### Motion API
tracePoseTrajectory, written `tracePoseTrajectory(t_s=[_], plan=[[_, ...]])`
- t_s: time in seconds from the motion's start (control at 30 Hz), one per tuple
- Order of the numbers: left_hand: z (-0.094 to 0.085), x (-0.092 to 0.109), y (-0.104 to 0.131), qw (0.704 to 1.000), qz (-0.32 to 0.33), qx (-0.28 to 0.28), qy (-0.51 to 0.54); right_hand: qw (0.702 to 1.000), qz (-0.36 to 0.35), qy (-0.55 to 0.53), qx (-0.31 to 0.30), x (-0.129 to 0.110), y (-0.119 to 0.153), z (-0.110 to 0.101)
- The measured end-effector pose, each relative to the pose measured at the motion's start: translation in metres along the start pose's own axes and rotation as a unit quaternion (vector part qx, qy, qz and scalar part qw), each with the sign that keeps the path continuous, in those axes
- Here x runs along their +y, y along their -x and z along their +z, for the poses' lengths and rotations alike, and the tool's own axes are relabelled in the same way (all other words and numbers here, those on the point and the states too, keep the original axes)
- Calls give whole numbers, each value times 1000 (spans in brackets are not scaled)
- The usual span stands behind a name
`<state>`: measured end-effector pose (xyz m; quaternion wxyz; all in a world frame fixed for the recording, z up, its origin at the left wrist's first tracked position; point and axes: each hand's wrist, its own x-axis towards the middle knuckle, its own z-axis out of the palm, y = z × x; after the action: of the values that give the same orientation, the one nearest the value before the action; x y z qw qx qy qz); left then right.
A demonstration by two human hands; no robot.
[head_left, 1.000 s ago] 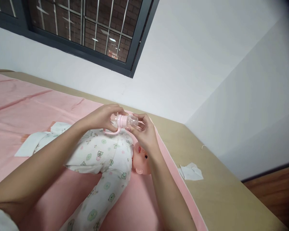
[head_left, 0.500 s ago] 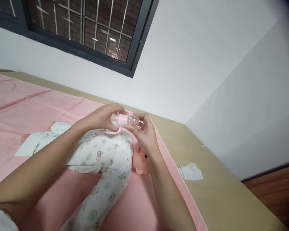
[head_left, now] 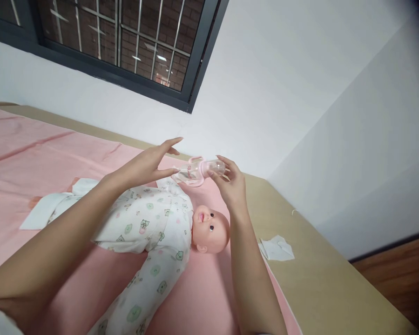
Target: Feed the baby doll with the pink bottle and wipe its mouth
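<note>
My right hand [head_left: 231,183] grips a baby bottle [head_left: 192,171] by its clear domed cap end. The bottle is see-through, with a pale pink collar, pink side handles and red lettering, and it lies sideways in the air above the doll's far shoulder. My left hand [head_left: 156,163] is at the bottle's base end, fingers spread and the thumb close to the base; whether the thumb touches it I cannot tell. Below my hands a baby doll [head_left: 211,230] lies on its back in a white suit [head_left: 143,221] printed with green and pink figures.
A pink cloth [head_left: 202,288] lies under the doll on a wooden surface [head_left: 300,288]. On the wood to the right rests a crumpled white tissue or cloth [head_left: 277,248]. Behind stand a white wall [head_left: 265,70] and a dark-framed window [head_left: 167,95] with bars.
The bottle has moved right along with my right hand. My left hand has loosened its hold on the bottle and spread its fingers. The doll's face is now uncovered.
</note>
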<state>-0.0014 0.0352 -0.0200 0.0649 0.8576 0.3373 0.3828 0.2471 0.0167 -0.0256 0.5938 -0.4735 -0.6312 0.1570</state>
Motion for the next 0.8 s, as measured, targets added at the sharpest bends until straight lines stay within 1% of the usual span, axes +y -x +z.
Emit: tracePoseTrajectory(t_s=[0.13, 0.2, 0.27, 0.33, 0.4, 0.5, 0.57, 0.67, 0.73, 0.8], plan=[[-6, -13, 1, 998, -42, -36, -23, 995, 26, 77, 66, 37, -16, -17], [-7, -25, 1, 994, -68, -72, -47, 989, 39, 116, 87, 60, -22, -27], [-9, -40, 0, 984, -103, -122, -74, 980, 54, 165, 100, 80, -24, -35], [-9, -56, -1, 967, -148, -184, -92, 968, 80, 212, 107, 97, -25, -42], [-9, -74, 0, 945, -198, -242, -100, 958, 106, 243, 112, 109, -23, -47], [-6, -103, 6, 909, -266, -302, -104, 952, 120, 255, 119, 122, -20, -51], [-2, -125, 12, 894, -298, -322, -96, 953, 114, 250, 126, 130, -19, -51], [5, -155, 21, 883, -317, -336, -81, 959, 79, 236, 136, 142, -16, -50], [9, -168, 24, 879, -321, -343, -81, 963, 47, 227, 141, 150, -14, -48], [10, -172, 25, 876, -327, -345, -86, 964, 25, 223, 143, 155, -10, -45]])
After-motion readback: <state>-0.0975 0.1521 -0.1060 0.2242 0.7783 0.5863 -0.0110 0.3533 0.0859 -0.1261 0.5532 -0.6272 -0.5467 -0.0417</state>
